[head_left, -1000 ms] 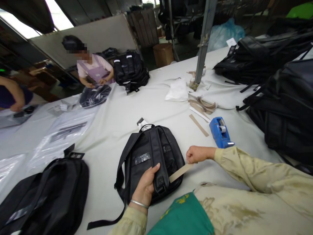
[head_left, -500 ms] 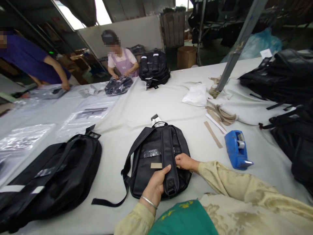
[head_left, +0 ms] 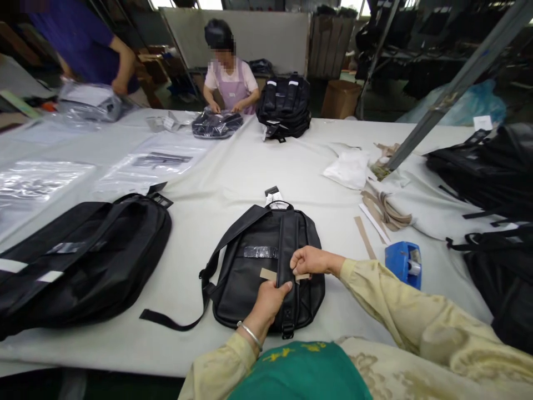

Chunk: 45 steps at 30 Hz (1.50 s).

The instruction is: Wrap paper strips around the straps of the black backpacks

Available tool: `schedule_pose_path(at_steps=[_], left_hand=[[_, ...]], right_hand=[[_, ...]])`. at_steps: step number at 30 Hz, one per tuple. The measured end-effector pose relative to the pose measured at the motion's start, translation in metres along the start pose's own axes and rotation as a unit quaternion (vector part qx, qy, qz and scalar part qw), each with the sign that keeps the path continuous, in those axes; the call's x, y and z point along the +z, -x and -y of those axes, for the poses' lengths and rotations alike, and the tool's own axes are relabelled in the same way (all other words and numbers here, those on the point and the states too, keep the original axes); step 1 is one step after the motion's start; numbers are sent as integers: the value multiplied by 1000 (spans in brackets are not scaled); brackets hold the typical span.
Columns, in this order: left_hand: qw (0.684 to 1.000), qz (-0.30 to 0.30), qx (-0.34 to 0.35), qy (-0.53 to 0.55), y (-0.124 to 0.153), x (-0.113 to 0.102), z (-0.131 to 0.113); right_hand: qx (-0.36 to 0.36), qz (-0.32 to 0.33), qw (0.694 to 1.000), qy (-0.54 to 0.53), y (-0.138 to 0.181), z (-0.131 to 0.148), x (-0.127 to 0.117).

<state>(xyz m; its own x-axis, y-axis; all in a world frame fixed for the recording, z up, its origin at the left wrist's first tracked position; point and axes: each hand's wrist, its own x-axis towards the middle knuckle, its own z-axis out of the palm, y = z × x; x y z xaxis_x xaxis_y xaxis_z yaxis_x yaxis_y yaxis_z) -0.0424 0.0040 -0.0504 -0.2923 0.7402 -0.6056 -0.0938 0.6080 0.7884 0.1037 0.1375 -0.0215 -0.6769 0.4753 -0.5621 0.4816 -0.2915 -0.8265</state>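
Note:
A black backpack [head_left: 245, 278] lies on the table in front of me, its back panel with the shoulder straps facing up. My left hand [head_left: 266, 303] is closed on the lower part of the right-hand shoulder strap [head_left: 286, 233], thumb on top. A brown paper strip [head_left: 268, 274] passes beneath this strap, and its other end shows on the right side. There my right hand [head_left: 310, 260] is closed in a pinch at the strip, against the strap's edge. Clear tape crosses the panel higher up. The other strap is spread out to the left.
Another black backpack [head_left: 95, 250] lies at left. Right of mine are a blue tape dispenser [head_left: 402, 264], brown paper strips [head_left: 393, 214] and a white bag [head_left: 346, 168]. A metal post [head_left: 441, 103] rises behind. Black backpacks [head_left: 491, 166] crowd the right edge; two co-workers handle bagged items opposite.
The strip's right end has come into sight beside the strap. My right hand has shifted slightly left onto the strap's edge. My left hand still holds the strap. The view has tilted.

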Motion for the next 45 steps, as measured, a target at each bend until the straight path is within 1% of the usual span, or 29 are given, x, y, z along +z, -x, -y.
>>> schedule_pose_path(at_steps=[3,5,7,9,11,12,13,14,15,16,17,18,19,20,21,23,25,27,29,30,33,35,36,38,40,42,43,45], left_hand=[[996,-2,85,-35,1,-2,0],[993,15,119,-20,0,-6,1],[992,34,121,4,-1,-9,5],[994,30,107,8,-3,-10,9],[995,1,98,-10,-6,-8,13],[995,-13,98,-23,-7,-7,14],[994,-24,102,-35,-9,-6,15],[993,-32,106,-48,-12,-5,15],[991,-37,108,-62,-14,-4,15],[990,-45,109,-74,-16,-3,15],[989,-53,108,-84,-19,-2,14],[988,-62,106,-90,-21,-2,14],[988,-70,103,-93,-22,-2,14],[988,-77,100,-93,-24,-2,15],[988,-79,99,-91,-24,-3,15],[989,-73,98,-85,-24,-3,17],[990,-65,102,-74,-24,-5,19],[991,-59,106,-64,-23,-7,19],[992,-44,108,-46,-23,-9,20],[994,-25,105,-24,-24,-10,20],[991,45,83,92,-23,-12,21],[983,53,56,167,-22,-11,19],[980,45,41,189,-22,-10,18],[980,29,12,197,-22,-7,15],[984,18,-1,175,-23,-5,14],[988,11,-4,156,-24,-5,16],[988,11,-6,155,-25,-5,17],[986,20,-10,163,-26,-7,21]], right_hand=[[6,3,999,50,-20,15,24],[-6,19,996,90,-30,17,33],[-16,40,992,115,-35,16,36],[-6,45,990,134,-35,16,34],[-17,17,980,198,-33,18,31],[-51,-7,966,253,-31,22,31],[-106,-31,942,317,-30,27,30],[-175,-44,905,385,-28,33,32],[-248,-38,858,448,-28,40,34],[-313,-14,807,501,-28,47,38],[-361,22,756,546,-30,54,42],[-391,60,710,583,-33,60,47],[-403,92,671,615,-36,65,51],[-404,110,642,642,-39,68,54],[-398,117,623,663,-42,69,56],[-392,117,606,682,-45,66,54],[-400,105,607,678,-43,54,47],[-406,81,623,663,-37,35,37],[-397,40,654,643,-28,11,32],[-392,16,672,628,-23,-2,31],[-387,-62,729,561,-13,-37,37],[-391,-113,764,501,-9,-51,45],[-388,-136,781,470,-8,-54,49],[-364,-178,813,419,-8,-56,55],[-325,-214,831,397,-9,-53,57],[-293,-229,834,407,-11,-49,58],[-282,-225,833,419,-12,-47,58],[-263,-198,832,446,-14,-43,57]])
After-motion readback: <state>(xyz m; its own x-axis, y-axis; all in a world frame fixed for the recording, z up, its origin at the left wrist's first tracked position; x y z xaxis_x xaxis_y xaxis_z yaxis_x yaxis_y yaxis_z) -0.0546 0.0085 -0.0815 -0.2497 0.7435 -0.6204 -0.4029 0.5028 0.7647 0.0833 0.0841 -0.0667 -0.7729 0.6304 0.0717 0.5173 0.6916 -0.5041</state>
